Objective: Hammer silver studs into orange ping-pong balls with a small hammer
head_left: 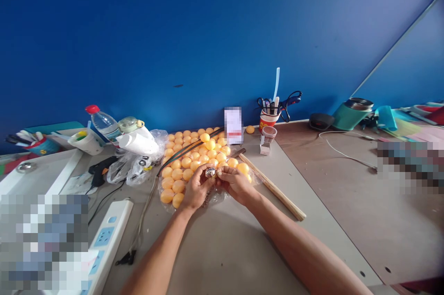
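Note:
My left hand curls its fingers round a small shiny silver ball. At the ball's right side, my right hand has its thumb and fingers pinched together; what lies between them is too small to make out. Both hands are close together over the near edge of a clear plastic bag of orange balls. Some dark bits show in the plastic just below my fingers. A dark strap lies slantwise across the orange balls.
Wooden sticks lie right of the bag. A red cup of tools and a small tub stand behind. At left are a power strip, a glue gun, a bottle and plastic bags.

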